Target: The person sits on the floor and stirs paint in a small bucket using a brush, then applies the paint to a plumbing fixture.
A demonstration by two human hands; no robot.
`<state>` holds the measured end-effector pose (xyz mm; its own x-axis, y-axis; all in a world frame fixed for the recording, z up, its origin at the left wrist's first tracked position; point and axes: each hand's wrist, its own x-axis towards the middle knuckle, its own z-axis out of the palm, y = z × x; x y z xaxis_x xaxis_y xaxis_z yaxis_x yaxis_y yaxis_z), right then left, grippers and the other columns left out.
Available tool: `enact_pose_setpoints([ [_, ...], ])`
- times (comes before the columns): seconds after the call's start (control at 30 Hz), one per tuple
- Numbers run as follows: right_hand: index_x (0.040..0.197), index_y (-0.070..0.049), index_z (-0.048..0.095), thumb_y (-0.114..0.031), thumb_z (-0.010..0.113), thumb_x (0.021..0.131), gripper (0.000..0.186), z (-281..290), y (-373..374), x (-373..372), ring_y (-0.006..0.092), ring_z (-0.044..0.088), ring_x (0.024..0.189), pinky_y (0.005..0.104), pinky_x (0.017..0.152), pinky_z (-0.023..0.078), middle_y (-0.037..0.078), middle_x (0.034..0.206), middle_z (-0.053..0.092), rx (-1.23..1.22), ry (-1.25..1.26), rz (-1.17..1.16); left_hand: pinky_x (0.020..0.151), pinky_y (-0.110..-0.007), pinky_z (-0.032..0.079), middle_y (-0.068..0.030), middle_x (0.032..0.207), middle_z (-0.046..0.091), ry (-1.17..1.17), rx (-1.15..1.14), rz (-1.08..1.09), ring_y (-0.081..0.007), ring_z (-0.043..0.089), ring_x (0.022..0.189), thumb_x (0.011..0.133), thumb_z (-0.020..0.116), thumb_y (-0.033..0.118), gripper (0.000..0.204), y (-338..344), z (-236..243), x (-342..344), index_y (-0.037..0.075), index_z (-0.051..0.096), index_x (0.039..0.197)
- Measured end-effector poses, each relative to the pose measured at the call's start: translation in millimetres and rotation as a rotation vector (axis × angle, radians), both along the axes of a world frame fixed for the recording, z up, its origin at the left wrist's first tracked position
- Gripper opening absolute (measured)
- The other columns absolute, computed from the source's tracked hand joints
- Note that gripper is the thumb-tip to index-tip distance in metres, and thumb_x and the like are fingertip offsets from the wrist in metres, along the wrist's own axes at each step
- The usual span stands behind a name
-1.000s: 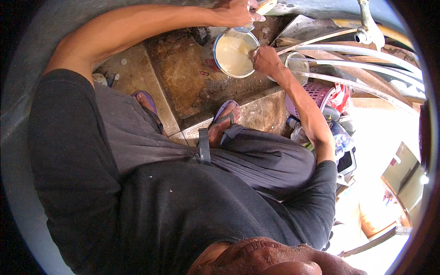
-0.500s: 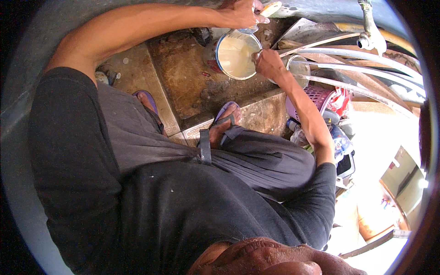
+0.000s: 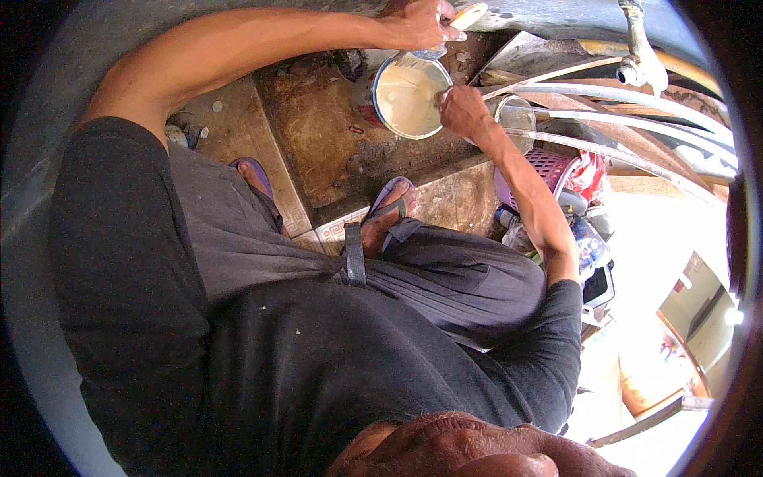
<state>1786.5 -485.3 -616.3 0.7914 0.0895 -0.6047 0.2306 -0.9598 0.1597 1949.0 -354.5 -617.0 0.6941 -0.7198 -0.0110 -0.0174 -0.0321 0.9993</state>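
A round bucket (image 3: 369,102) of cream-coloured paint (image 3: 407,99) stands on the stained brown floor, its opening toward me. At its right rim my right hand (image 3: 469,114) is closed, with the fingertips curled over the edge; part of the grip is hidden. Just above the bucket, close to the wall, my left hand (image 3: 421,25) is wrapped around what looks like a paintbrush with a pale handle (image 3: 470,16). The brush's lower end is mostly hidden behind the fingers. White smears mark the left fingertips.
To the right stand a clear container (image 3: 520,119) and a purple basket (image 3: 536,176) of mixed items. Long white strips (image 3: 612,121) and wooden boards lean there, below a tap (image 3: 640,63) on the grey wall. A raised edge (image 3: 350,205) crosses the floor before my feet.
The bucket and my right hand have shifted very slightly left. My left hand and the paintbrush have stayed in place.
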Motion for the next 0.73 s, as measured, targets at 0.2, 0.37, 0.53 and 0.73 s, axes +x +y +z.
enact_pose_setpoints([
  [0.2, 0.085, -0.010, 0.068, -0.014, 0.056, 0.076, 0.015, -20, 30, 3, 0.0359, 0.066, 0.066, 0.0457, 0.060, 0.053, 0.016, 0.071, 0.066, 0.325, -0.246, 0.059, 0.065, -0.040, 0.051, -0.0175, 0.091, 0.057, -0.047, 0.005, 0.041, -0.0224, 0.062, 0.070, 0.079, 0.076, 0.022, 0.046, -6, -5, 0, -0.002, 0.049, 0.107],
  [0.37, 0.088, -0.010, 0.068, -0.013, 0.053, 0.082, 0.017, -28, -6, 11, 0.0316, 0.068, 0.071, 0.0457, 0.062, 0.054, 0.018, 0.080, 0.068, 0.144, -0.393, 0.104, 0.066, -0.041, 0.051, -0.0182, 0.095, 0.057, -0.143, -0.010, 0.110, -0.0240, 0.062, 0.073, 0.079, 0.076, 0.022, 0.046, -11, -24, 2, -0.001, 0.049, 0.108],
  [0.53, 0.081, -0.008, 0.068, -0.013, 0.055, 0.078, 0.014, -5, 8, -6, 0.0325, 0.068, 0.070, 0.0458, 0.063, 0.054, 0.018, 0.075, 0.067, 0.128, -0.013, 0.036, 0.064, -0.039, 0.051, -0.0172, 0.094, 0.056, 0.081, 0.010, 0.004, -0.0234, 0.062, 0.073, 0.079, 0.076, 0.021, 0.046, -5, -4, -1, 0.000, 0.049, 0.109],
  [0.73, 0.081, -0.009, 0.068, -0.016, 0.057, 0.077, 0.013, -18, 26, -1, 0.0347, 0.067, 0.068, 0.0456, 0.062, 0.054, 0.019, 0.073, 0.066, 0.306, -0.237, 0.006, 0.065, -0.042, 0.051, -0.0179, 0.095, 0.057, 0.082, -0.008, -0.005, -0.0237, 0.062, 0.075, 0.079, 0.076, 0.024, 0.046, -7, -13, 2, 0.003, 0.050, 0.110],
])
